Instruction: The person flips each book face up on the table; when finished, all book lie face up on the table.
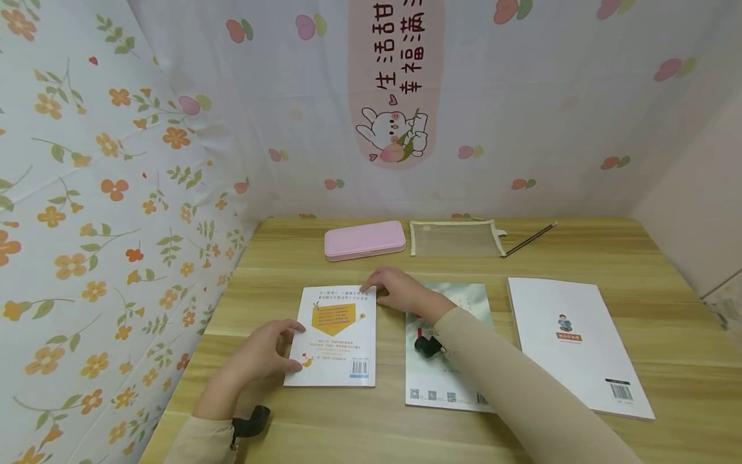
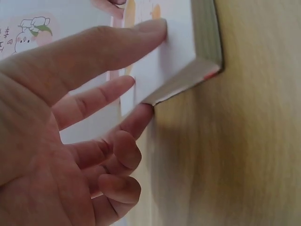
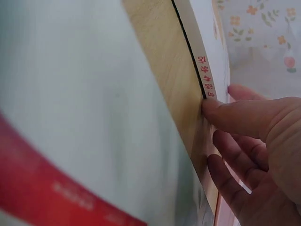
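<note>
A small white book point(image 1: 333, 367) with an orange panel and a barcode lies back cover up on the table, between both hands. At its left side, my left hand point(image 1: 259, 351) touches it with thumb point(image 2: 150, 32) and a finger on the cover and another finger against the edge. The other fingers of that hand bend loosely beside it. My right hand point(image 1: 400, 293) reaches to the book's far right corner. Its thumb point(image 3: 235, 115) rests against the spine point(image 3: 205, 75), and a fingertip reaches over the top by the corner.
A pale green book point(image 1: 435, 380) lies under the right forearm. Farther right is a larger white book point(image 1: 574, 348). Along the back are a pink pencil case point(image 1: 365, 241), a mesh zip pouch point(image 1: 455, 240) and a dark pencil point(image 1: 530, 240). Patterned cloth point(image 1: 278, 116) hangs behind.
</note>
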Demonstrator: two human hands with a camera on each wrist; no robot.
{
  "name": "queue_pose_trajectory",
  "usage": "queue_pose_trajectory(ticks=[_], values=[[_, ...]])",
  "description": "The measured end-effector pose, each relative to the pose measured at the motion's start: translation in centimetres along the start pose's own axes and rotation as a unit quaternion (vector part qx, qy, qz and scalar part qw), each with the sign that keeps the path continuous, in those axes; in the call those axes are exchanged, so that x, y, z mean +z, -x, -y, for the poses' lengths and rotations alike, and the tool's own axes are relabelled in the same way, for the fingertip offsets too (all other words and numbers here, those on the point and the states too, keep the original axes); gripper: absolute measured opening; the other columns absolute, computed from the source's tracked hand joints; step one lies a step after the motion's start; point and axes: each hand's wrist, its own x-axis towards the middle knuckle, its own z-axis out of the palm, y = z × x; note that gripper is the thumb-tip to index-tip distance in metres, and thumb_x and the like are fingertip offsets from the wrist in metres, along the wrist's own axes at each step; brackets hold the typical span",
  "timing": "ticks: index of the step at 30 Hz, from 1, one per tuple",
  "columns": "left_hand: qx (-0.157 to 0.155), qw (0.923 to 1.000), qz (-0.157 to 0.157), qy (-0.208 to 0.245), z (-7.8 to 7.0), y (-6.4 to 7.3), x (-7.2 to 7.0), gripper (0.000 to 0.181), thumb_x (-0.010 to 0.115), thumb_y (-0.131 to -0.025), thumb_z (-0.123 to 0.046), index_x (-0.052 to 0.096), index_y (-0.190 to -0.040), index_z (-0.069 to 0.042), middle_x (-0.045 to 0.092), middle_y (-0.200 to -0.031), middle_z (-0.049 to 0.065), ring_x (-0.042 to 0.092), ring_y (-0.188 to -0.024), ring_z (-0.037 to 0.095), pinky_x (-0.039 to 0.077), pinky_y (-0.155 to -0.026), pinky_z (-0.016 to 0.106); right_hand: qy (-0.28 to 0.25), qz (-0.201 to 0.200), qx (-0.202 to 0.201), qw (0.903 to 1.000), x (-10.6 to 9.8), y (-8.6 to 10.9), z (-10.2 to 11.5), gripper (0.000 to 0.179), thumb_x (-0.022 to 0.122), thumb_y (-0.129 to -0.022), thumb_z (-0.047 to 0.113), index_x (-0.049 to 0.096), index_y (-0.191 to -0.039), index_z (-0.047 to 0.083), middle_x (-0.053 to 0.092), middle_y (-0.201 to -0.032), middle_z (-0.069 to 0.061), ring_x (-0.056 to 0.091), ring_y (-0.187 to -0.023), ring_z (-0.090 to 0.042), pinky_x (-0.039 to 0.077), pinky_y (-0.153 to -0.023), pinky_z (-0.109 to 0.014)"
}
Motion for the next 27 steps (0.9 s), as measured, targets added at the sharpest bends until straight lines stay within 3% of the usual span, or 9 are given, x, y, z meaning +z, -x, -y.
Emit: queue_pose_trajectory(ticks=[6,10,15,24,27], values=[[0.014,0.9999,-0.007,0.004,0.3,0.1,0.2,0.065,0.096,-0.067,-0.016,0.069,-0.125,-0.011,0.065,-0.106,0.005,0.052,-0.087,0.019,0.044,-0.079,0.033,-0.022,-0.017,0.025,0.9993,0.3,0.0,0.0,0.036,0.078,-0.09,0.001,0.077,-0.12,0.02,0.067,-0.123,-0.002,0.056,-0.098,-0.015,0.051,-0.09,-0.033],[0.016,0.9998,-0.011,0.001,0.4,0.1,0.3,0.062,0.096,-0.067,-0.016,0.07,-0.124,-0.013,0.065,-0.105,0.004,0.053,-0.089,0.019,0.044,-0.081,0.035,0.008,-0.021,0.024,0.9995,0.2,0.1,0.0,0.031,0.08,-0.089,0.008,0.078,-0.118,0.021,0.067,-0.121,-0.001,0.058,-0.099,-0.016,0.051,-0.093,-0.035],[0.035,0.9994,-0.005,-0.001,0.7,0.3,0.1,0.055,0.096,-0.069,-0.017,0.074,-0.12,-0.014,0.067,-0.107,0.003,0.055,-0.095,0.02,0.045,-0.086,0.039,0.049,-0.017,0.005,0.9986,-0.1,0.5,0.0,0.027,0.08,-0.09,0.017,0.079,-0.116,0.022,0.068,-0.125,-0.001,0.063,-0.113,-0.02,0.051,-0.104,-0.039],[0.081,0.9959,0.04,-0.001,1.5,1.2,-0.6,0.074,0.098,-0.064,-0.027,0.067,-0.129,-0.013,0.066,-0.107,0.0,0.056,-0.096,0.017,0.046,-0.086,0.033,0.038,-0.011,0.006,0.9992,-0.7,0.8,-0.6,0.025,0.072,-0.097,0.02,0.077,-0.122,0.021,0.069,-0.128,-0.001,0.064,-0.121,-0.022,0.048,-0.109,-0.041],[0.084,0.9955,0.044,0.004,1.5,1.2,-0.9,0.074,0.097,-0.065,-0.025,0.065,-0.131,-0.013,0.066,-0.104,0.001,0.055,-0.088,0.016,0.045,-0.08,0.029,0.027,-0.013,0.006,0.9995,-1.0,0.9,-0.7,0.024,0.069,-0.099,0.018,0.076,-0.122,0.019,0.07,-0.127,-0.002,0.064,-0.121,-0.022,0.048,-0.109,-0.042]])
